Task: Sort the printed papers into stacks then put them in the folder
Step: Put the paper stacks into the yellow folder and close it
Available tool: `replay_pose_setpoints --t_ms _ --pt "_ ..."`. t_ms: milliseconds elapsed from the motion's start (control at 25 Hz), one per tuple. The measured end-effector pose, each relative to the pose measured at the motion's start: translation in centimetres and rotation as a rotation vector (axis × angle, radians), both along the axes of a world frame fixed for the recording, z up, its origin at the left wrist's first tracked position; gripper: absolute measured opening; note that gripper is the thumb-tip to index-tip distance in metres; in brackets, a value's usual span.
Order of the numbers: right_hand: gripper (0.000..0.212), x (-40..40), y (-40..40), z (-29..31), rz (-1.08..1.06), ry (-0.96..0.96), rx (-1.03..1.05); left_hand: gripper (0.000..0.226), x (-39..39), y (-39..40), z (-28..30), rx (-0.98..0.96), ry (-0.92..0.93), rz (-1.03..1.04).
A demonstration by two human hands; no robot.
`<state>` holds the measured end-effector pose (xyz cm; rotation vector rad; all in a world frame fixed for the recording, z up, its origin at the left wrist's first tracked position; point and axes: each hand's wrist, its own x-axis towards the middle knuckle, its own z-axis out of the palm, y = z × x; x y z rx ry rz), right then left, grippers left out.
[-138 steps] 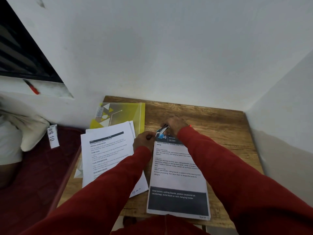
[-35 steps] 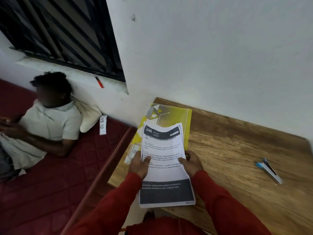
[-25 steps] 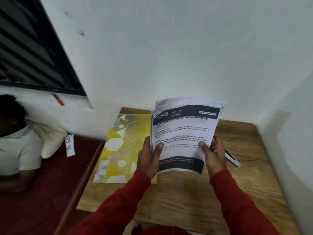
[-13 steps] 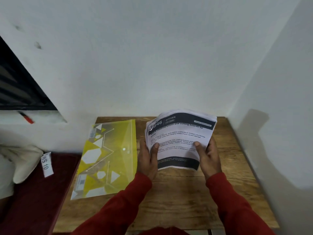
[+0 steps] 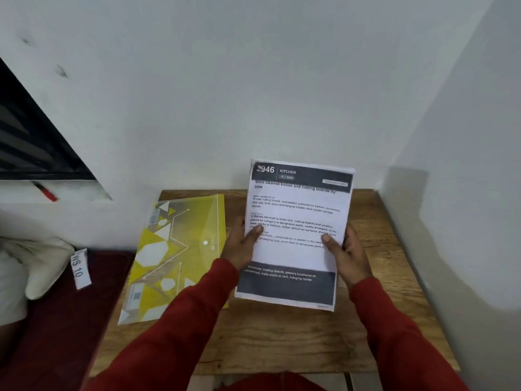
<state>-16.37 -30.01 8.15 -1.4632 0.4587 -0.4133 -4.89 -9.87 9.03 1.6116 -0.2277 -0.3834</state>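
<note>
Printed papers (image 5: 296,235): one gathered stack, held upright above the far right part of the wooden table (image 5: 282,334), top sheet headed "2946 KITCHEN". Gripped at mid-height on both long edges. Left hand (image 5: 242,246) on the left edge, thumb across the front, fingers curled behind and clamped on the sheets. Right hand (image 5: 346,249) on the right edge, likewise clamped, thumb pressed on the print. Lower edge of the stack raised off the wood, as far as could be judged.

Yellow translucent folder (image 5: 174,255) flat along the left edge of the table, near corner hanging slightly past it, just left of the held stack. Flap seemingly closed with a small white snap (image 5: 205,242). No sheets made out inside; contents otherwise hard to tell through the patterned plastic.

Likely trouble: loose sheets fanning or slipping from a two-sided hold once one hand lets go to open the flap; corners catching or creasing at the folder mouth; folder nudged off the left edge onto the dark red mattress (image 5: 56,320) below.

Red pen-like object (image 5: 45,191) on the window ledge, well apart.
</note>
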Motion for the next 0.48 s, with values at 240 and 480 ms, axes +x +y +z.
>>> replay_pose_setpoints --t_ms 240,480 --pt "0.04 1.1 0.1 -0.9 0.084 0.05 0.129 0.033 2.9 0.9 -2.3 0.17 0.147 -0.029" --pt "0.035 1.1 0.9 -0.6 0.173 0.153 -0.094 0.033 1.6 1.0 -4.0 0.196 0.037 0.031"
